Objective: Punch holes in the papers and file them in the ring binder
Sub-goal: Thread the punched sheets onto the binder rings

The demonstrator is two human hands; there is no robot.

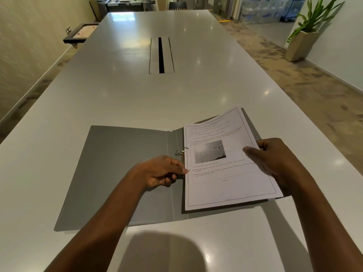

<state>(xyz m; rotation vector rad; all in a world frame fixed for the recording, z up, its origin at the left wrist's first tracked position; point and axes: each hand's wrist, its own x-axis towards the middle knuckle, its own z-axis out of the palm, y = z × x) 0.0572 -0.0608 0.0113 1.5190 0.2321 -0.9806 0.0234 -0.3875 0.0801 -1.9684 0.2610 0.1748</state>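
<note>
Lying open low in the frame's centre on the white table (121, 95), the grey ring binder (117, 173) holds the papers (225, 185) on its right half (upper ring through the sheet edge). The left hand (163, 171) pinches at the lower ring, fingers curled. The right hand (275, 160) grips the papers' right edge.

white table (137, 91), potted plant (306, 34)
</note>
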